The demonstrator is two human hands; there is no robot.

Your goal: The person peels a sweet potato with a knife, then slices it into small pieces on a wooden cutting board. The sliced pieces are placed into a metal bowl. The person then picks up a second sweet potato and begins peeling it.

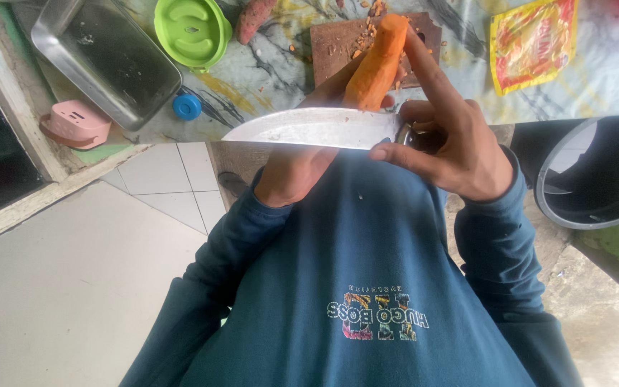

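Filling the bottom of the frame is a dark blue top with a small patch of coloured letters on the chest. At the right edge sits a big dark round bin [596,179], cut off by the frame. At the upper left lies a shiny metal tray [102,61], and one corner runs out of the frame. A wide knife [309,129] crosses the middle. The right hand [460,154] has its fingers closed around the handle, which is mostly hidden, and one finger points up along the carrot [377,61]. The left hand [295,168] is mostly hidden behind the blade; its fingers seem to wrap the carrot's lower end. The orange carrot stands up in the upper middle, in front of a brown cutting board [338,43]. At the upper right lies a flat yellow and red packet [531,43]. A green round lid [191,29] sits at the top. A pink box [77,122] is at the left. A small blue cap [186,107] lies beside the tray.
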